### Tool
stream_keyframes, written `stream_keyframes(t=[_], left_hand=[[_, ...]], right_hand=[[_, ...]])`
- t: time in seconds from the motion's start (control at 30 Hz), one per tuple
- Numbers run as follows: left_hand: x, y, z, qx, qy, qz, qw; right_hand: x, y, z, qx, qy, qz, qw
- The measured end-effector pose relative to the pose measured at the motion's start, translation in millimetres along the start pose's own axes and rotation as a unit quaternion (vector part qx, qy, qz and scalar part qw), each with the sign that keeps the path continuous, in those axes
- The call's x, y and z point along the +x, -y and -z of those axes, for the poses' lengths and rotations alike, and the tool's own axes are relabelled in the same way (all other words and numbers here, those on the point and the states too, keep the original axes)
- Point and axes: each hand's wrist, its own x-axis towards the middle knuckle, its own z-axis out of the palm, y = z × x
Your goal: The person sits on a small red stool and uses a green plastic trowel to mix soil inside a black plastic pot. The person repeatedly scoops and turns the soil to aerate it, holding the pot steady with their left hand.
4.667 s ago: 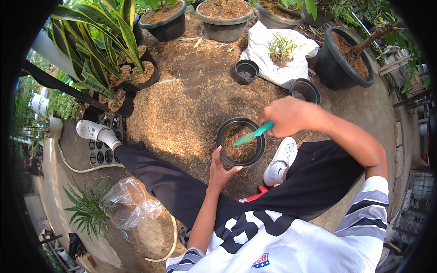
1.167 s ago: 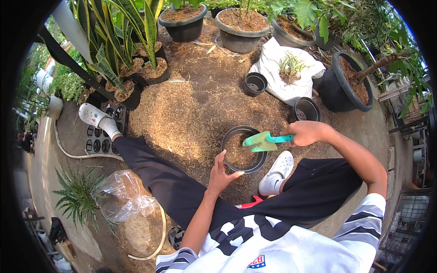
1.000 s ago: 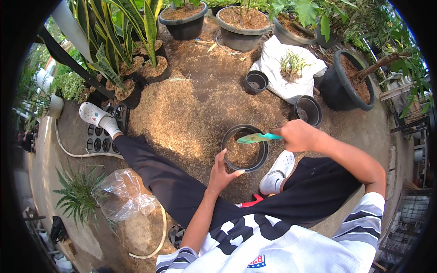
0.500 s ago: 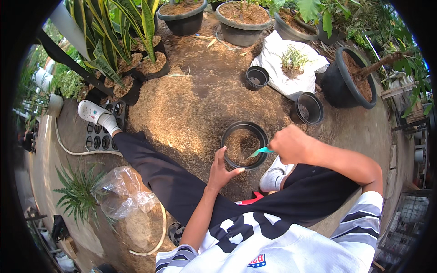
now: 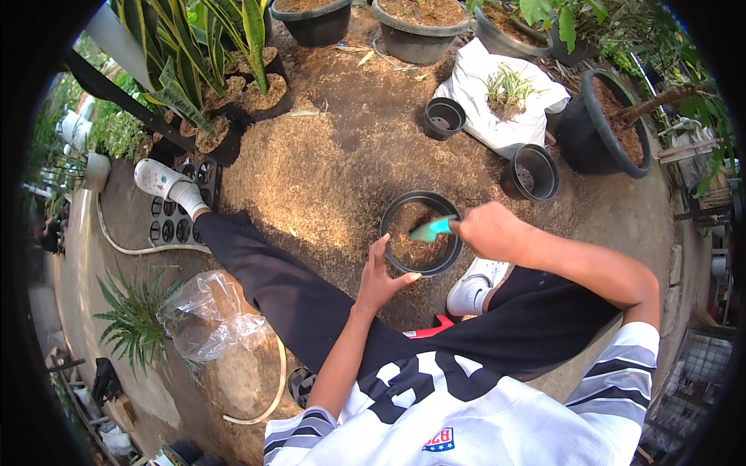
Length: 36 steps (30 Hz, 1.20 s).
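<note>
A round black plant pot [image 5: 441, 268] stands on the ground between my legs, with brown, crumbly potting mix [image 5: 408, 242] inside. My left hand [image 5: 379, 281] steadies it from the near left, thumb and fingers spread around its wall. In my closed right hand [image 5: 495, 234] is the handle of a small green hand trowel [image 5: 432, 228]. The trowel's blade reaches over the pot's right rim, low over the mix; I cannot tell whether its tip is in it.
Two black pots [image 5: 444, 118] [image 5: 533, 174] stand beyond, beside a white sack [image 5: 474, 81] with a small plant. Large planters line the far side. Snake plants [image 5: 167, 74] stand at far left. Near left are a fern-like plant [image 5: 134, 318], a clear plastic bag [image 5: 214, 322] and a hose [image 5: 276, 380].
The trowel's blade has swung away from me and toward the pot's middle, and now shows broadside. My right hand has turned with it. My left hand stays at the pot.
</note>
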Motion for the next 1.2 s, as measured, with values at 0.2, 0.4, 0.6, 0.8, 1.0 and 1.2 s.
stream_keyframes(t=[0.2,0.4,0.6,0.8,1.0,1.2], left_hand=[[-0.4,-3.3,1.8,0.005,-0.005,-0.001,1.000],[2.0,-0.3,-1.0,-0.009,0.000,-0.006,1.000],[0.8,0.3,0.6,-0.008,-0.007,0.000,1.000],[2.5,1.3,-1.5,-0.011,-0.012,-0.019,1.000],[2.2,-3.2,0.9,-0.019,-0.012,-0.008,1.000],[1.6,4.1,-3.4,-0.033,-0.005,-0.001,0.999]], right_hand=[[-4.4,2.6,50.9,0.009,0.091,0.029,0.995],[0.2,0.3,17.1,0.012,0.095,0.053,0.994],[5.8,-4.5,32.4,0.021,-0.017,0.038,0.999],[5.4,-9.7,4.6,0.054,0.048,0.034,0.997],[1.9,-10.5,43.3,0.035,0.076,0.027,0.996],[7.3,-4.5,16.1,-0.036,0.102,0.029,0.994]])
